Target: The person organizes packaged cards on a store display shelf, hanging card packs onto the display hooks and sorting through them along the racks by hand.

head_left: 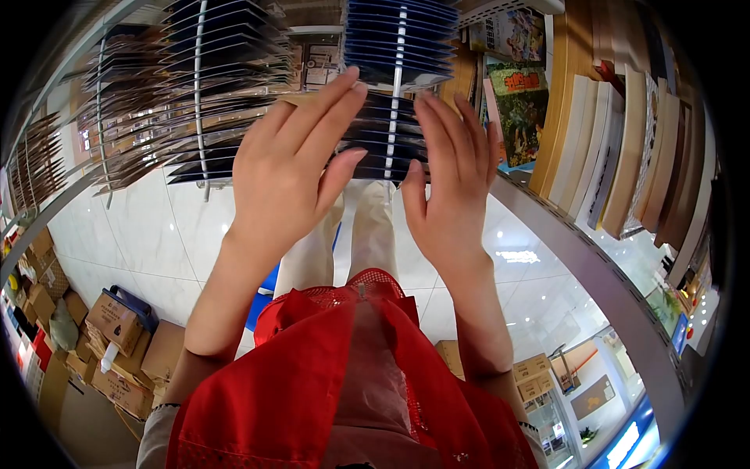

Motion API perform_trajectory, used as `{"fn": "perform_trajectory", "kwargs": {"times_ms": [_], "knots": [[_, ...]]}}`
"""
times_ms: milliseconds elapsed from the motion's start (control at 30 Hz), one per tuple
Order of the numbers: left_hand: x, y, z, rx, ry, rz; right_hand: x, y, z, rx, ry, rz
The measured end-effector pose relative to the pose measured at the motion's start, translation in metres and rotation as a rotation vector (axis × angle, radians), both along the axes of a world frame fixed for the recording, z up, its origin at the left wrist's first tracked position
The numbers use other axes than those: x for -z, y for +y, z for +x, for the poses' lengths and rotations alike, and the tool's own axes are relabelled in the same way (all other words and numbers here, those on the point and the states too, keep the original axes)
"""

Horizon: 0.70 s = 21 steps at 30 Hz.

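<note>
Dark, thin packets [375, 129] hang one behind another on a white metal hook [395, 94] at the upper middle. My left hand [293, 152] lies along their left side, fingers stretched forward and thumb apart. On their right side is my right hand [453, 156], its fingers extended and the thumb near the front packets. The packets stand between the two hands. Farther back on the same hook are blue-edged packets [375, 39]. Whether the fingertips press on the packets cannot be made out.
More packets hang on hooks [201, 94] to the left. Books [617, 148] stand on a shelf at the right, beside a green illustrated book [522, 102]. Cardboard boxes [117, 320] lie on the floor at lower left. A metal shelf edge [578, 258] curves along the right.
</note>
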<state>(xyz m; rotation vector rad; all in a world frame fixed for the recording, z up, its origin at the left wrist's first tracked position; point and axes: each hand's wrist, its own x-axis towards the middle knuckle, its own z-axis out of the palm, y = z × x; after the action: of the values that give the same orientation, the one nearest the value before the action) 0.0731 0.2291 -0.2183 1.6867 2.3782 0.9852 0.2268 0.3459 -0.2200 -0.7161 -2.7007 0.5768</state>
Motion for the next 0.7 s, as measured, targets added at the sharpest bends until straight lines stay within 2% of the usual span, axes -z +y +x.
{"fn": "perform_trajectory", "kwargs": {"times_ms": [200,300,700], "knots": [[0.006,0.009,-0.011,0.019,0.062,-0.053,0.003,0.013,-0.012,-0.010,0.029,0.033],[-0.002,0.009,-0.008,0.039,-0.001,-0.163,0.006,0.015,-0.015,-0.030,0.003,0.052],[0.000,-0.002,0.000,0.048,0.040,-0.173,0.005,0.005,-0.003,-0.031,-0.072,0.033]]}}
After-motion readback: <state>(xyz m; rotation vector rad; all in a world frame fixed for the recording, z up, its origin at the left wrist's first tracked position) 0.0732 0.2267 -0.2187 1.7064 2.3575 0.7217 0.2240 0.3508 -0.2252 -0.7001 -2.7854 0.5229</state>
